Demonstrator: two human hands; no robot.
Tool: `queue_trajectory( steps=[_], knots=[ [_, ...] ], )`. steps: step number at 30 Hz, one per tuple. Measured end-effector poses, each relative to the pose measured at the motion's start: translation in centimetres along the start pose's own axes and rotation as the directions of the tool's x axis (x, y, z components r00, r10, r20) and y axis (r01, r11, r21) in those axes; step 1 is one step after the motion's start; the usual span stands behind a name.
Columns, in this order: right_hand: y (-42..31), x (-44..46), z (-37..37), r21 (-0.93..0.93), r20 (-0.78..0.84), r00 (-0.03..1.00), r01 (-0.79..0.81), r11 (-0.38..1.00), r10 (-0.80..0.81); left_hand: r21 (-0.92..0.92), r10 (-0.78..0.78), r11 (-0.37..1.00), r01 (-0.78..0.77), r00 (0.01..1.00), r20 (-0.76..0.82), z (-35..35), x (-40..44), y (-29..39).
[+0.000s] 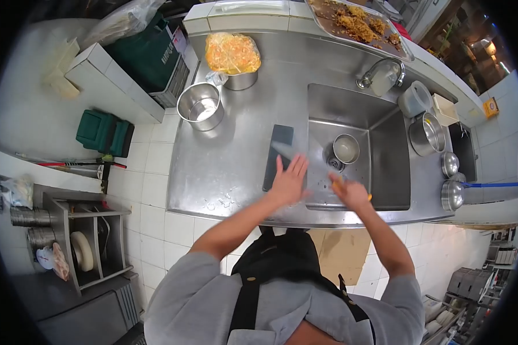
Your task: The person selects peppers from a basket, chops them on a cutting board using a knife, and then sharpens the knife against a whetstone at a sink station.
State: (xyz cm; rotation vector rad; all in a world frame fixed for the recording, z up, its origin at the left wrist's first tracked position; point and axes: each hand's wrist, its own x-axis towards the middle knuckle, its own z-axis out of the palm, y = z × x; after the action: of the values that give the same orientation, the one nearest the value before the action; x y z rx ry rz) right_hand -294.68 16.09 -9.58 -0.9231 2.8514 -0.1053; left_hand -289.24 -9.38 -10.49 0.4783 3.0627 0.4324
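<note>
A dark grey sharpening stone [270, 172] lies lengthwise on the steel counter, left of the sink. My right hand [354, 194] is closed around the orange handle of a knife [288, 150]. Its blade is smeared by motion and crosses over the stone toward the left. Above the stone and blade, my left hand [288, 183] has its fingers stretched out and apart. Whether its fingertips touch the blade, I cannot tell.
A steel bowl [346, 149] sits in the sink [385, 167] by the drain. At the back left stand an open steel pot [200, 107] and a bag of orange food [232, 53] on another pot. Pots and ladles [452, 195] line the right side. A food tray [406, 53] rests on the ledge.
</note>
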Motion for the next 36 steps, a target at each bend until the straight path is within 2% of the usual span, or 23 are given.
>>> queue_trajectory(
  steps=[2,4,5,6,7,8,9,10,11,14,15,17,18,19,20,21,24,27,28,30,32,34,36],
  knots=[
    [0.1,1.6,0.6,0.026,-0.088,0.996,-0.007,1.000,0.009,-0.007,-0.002,1.000,0.002,1.000,-0.020,-0.3,2.6,-2.0],
    [-1.0,1.2,1.4,0.133,0.049,0.999,-0.018,0.991,0.012,-0.025,-0.011,1.000,0.010,0.999,-0.030,0.0,0.6,-1.6],
    [-1.6,-0.9,3.2,0.213,0.149,0.989,-0.017,0.977,-0.015,-0.032,-0.048,0.998,0.050,0.998,0.048,0.0,-3.4,-0.4],
    [-3.3,-3.7,3.5,0.224,0.080,0.994,0.056,0.973,-0.076,-0.037,-0.086,0.995,0.091,0.989,0.122,-0.2,-5.9,0.5],
    [-4.5,-4.0,3.0,0.206,-0.189,0.963,0.232,0.951,-0.194,-0.031,-0.079,0.996,0.083,0.989,0.122,-0.7,-6.6,0.7],
    [-5.1,-4.3,2.6,0.138,-0.440,0.849,0.386,0.912,-0.293,-0.012,-0.095,0.995,0.098,0.984,0.149,-1.0,-7.0,0.9],
    [-4.7,-3.8,2.2,0.146,-0.430,0.858,0.373,0.916,-0.280,-0.004,-0.114,0.993,0.117,0.976,0.187,-0.9,-7.9,1.6],
    [-3.6,-1.6,1.1,0.152,-0.142,0.977,0.179,0.972,-0.158,-0.010,-0.113,0.993,0.116,0.986,0.123,-0.5,-5.9,0.9],
    [-2.5,1.4,-0.1,0.094,0.131,0.991,-0.006,0.996,-0.006,-0.003,-0.111,0.994,0.111,0.993,0.039,-0.4,-1.9,-1.2],
    [-1.6,6.9,-0.2,0.131,0.008,1.000,-0.031,0.991,0.030,0.038,-0.145,0.989,0.146,0.989,-0.010,-0.9,3.7,-4.3],
    [-2.1,5.4,1.7,0.134,0.015,0.999,-0.033,0.990,0.031,0.035,-0.146,0.989,0.146,0.989,-0.002,-0.5,1.8,-3.8],
    [-3.3,1.9,6.4,0.225,-0.038,0.988,0.155,0.962,-0.151,-0.026,-0.195,0.980,0.198,0.977,0.087,-0.6,-4.2,-2.5],
    [-4.0,1.5,5.8,0.222,-0.047,0.987,0.163,0.961,-0.157,-0.020,-0.199,0.979,0.201,0.977,0.078,-1.1,-6.0,-1.7],
    [-5.5,1.1,4.3,0.183,-0.332,0.906,0.335,0.924,-0.262,0.017,-0.225,0.974,0.224,0.964,0.139,-1.7,-7.6,-1.2],
    [-6.5,0.4,3.7,0.102,-0.571,0.745,0.480,0.872,-0.344,0.045,-0.255,0.967,0.251,0.944,0.211,-1.8,-8.8,-0.7],
    [-5.1,0.9,3.8,0.118,0.089,0.978,0.179,0.977,-0.190,0.019,-0.227,0.974,0.226,0.971,0.077,-0.1,-7.1,-2.2],
    [-4.5,8.2,-0.5,0.133,0.074,0.993,0.083,0.988,-0.093,-0.025,-0.244,0.970,0.243,0.968,-0.059,-1.1,0.7,-6.0],
    [-5.1,8.3,1.3,0.192,-0.047,0.994,0.102,0.976,-0.095,-0.028,-0.223,0.975,0.222,0.975,-0.021,-2.4,-1.6,-6.2],
    [-6.4,5.6,2.7,0.244,-0.027,0.988,0.154,0.957,-0.152,-0.027,-0.225,0.974,0.225,0.974,-0.018,-2.6,-4.4,-5.0],
    [-7.5,3.1,4.7,0.293,-0.018,0.979,0.200,0.935,-0.204,0.003,-0.316,0.948,0.319,0.940,0.126,-2.4,-10.6,-2.3],
    [-8.2,2.5,5.6,0.238,-0.248,0.920,0.362,0.901,-0.304,0.039,-0.302,0.953,0.300,0.948,0.100,-2.1,-9.0,-4.3],
    [-7.3,7.4,1.6,0.296,0.136,0.972,0.145,0.944,-0.192,0.064,-0.301,0.953,0.296,0.949,0.092,-1.6,-6.4,-6.1],
    [-7.0,12.5,-0.9,0.274,0.130,0.982,0.099,0.957,-0.139,-0.030,-0.302,0.953,0.301,0.953,-0.037,-2.5,-1.7,-9.1]
  ],
)
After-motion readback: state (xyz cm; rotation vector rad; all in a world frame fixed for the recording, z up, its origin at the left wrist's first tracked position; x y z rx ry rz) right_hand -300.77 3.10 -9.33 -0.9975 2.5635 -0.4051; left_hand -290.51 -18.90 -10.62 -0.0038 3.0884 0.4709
